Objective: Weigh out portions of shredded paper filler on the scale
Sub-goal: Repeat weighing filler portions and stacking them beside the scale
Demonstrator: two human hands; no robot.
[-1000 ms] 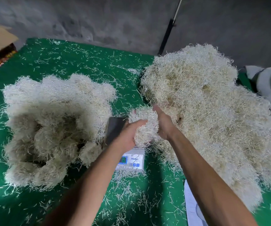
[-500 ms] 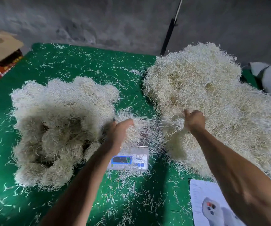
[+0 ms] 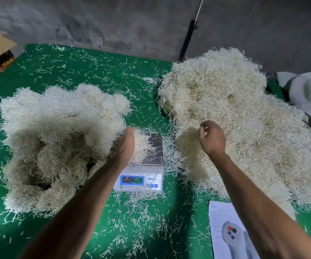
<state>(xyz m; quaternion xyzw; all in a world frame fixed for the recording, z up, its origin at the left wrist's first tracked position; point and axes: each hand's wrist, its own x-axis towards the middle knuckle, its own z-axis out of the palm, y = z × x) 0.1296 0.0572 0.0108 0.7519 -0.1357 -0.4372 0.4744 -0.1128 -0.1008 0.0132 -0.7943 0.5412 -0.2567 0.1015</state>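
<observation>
Left hand (image 3: 125,144) grip holding paper clump (image 3: 141,144) on scale (image 3: 155,146), right hand (image 3: 211,138) grip pinching strands

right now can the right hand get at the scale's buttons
Probably yes. The right hand is over the big pile, just right of the scale. The buttons face the person with only loose shreds on them, and the left hand sits farther back on the portion.
</observation>
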